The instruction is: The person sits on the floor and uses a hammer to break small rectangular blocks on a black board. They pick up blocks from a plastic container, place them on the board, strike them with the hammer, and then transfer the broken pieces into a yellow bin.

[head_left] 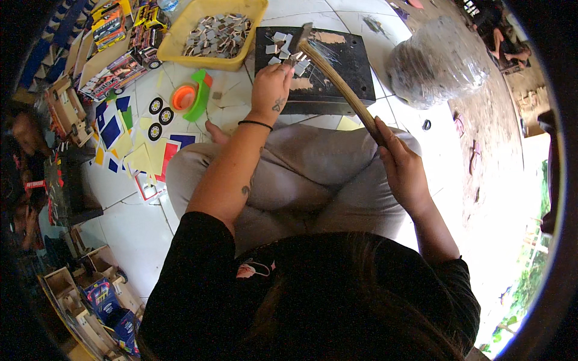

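Note:
My right hand (pixel 400 168) is wrapped round the lower end of a hammer's wooden handle (pixel 343 87). The hammer head (pixel 300 37) is over a black box (pixel 355 75) with a scratched, worn top, just above the fingers of my left hand (pixel 271 89). Those fingers are pinched together at the box top; what lies between them is too small to make out, though a small shiny piece shows at the fingertips. Several small, flat, silvery pieces (pixel 279 47) lie loose on the box beside my left hand.
A yellow tub (pixel 170 58) full of similar pieces stands beyond my left hand. Toy trucks (pixel 114 75), coloured paper cutouts (pixel 138 159), small wheels (pixel 155 131) and an orange-green tape dispenser (pixel 198 99) are to the left. A plastic-wrapped bundle (pixel 436 63) sits at the right; people are at the edges.

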Motion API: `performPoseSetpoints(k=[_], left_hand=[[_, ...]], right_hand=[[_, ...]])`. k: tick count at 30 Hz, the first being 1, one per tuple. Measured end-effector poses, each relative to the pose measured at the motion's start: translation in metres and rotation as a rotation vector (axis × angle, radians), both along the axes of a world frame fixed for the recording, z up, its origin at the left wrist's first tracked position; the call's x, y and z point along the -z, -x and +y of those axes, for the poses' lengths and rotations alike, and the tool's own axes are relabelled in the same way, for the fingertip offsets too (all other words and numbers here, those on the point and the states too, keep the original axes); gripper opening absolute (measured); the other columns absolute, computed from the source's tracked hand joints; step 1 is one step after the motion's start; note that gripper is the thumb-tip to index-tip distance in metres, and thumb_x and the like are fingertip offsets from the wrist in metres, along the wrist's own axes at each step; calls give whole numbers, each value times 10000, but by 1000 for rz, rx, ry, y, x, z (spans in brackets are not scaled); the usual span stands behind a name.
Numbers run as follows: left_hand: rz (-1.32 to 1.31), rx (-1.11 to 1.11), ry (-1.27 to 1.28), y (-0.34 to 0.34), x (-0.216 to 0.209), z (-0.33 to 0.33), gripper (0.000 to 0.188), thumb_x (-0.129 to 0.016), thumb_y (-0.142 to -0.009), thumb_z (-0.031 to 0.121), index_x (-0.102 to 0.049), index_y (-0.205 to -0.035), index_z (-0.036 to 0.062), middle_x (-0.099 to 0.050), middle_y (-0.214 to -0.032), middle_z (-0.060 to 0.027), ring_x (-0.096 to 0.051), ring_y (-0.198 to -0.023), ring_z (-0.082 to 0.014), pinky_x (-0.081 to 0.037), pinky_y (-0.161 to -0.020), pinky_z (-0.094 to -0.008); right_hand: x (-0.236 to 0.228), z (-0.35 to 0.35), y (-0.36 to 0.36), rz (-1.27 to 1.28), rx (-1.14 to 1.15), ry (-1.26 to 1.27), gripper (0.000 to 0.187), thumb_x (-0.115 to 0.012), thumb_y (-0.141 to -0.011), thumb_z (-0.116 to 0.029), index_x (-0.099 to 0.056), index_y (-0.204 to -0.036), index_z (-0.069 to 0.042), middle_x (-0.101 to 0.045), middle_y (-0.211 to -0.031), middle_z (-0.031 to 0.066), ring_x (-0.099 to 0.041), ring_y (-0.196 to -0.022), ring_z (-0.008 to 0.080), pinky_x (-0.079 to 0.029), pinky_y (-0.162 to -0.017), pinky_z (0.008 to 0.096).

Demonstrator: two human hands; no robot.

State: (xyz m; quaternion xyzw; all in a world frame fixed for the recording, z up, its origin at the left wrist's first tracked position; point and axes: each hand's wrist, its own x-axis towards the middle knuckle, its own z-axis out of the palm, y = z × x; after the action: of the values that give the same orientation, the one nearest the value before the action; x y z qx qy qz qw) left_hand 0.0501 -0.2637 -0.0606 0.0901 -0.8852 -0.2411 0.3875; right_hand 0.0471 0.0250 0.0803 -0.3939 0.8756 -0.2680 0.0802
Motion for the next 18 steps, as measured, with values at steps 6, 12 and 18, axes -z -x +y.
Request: performPoseSetpoints(k=[6, 12, 18], left_hand=[[-15, -16, 32, 1, 1, 1, 166, -575, -869, 154, -632, -835, 1, -617, -767, -152, -588, -735, -333, -474, -699, -413], [-82, -47, 64, 0, 1, 2, 177, -587, -870, 164, -647, -901, 1, -632, -803, -160, -598, -760, -344, -480, -719, -410], [-96, -44, 95, 0, 4, 1, 180, -595, -868, 169, -652, -900, 2, -638, -808, -156, -601, -757, -337, -480, -730, -410]], right_hand=[[-3, 0, -3, 69, 9, -168, 577, -510, -885, -39, -365, -1405, -243, -612, -979, 188, -634, -800, 371, -525, -677, 448], [1, 2, 0, 20, -2, -115, 569, -509, -885, -46, -371, -1402, -240, -607, -1033, 198, -634, -840, 378, -518, -715, 444], [5, 4, 0, 34, -16, -17, 575, -511, -880, -40, -375, -1402, -239, -606, -1049, 202, -631, -872, 376, -516, -734, 443]])
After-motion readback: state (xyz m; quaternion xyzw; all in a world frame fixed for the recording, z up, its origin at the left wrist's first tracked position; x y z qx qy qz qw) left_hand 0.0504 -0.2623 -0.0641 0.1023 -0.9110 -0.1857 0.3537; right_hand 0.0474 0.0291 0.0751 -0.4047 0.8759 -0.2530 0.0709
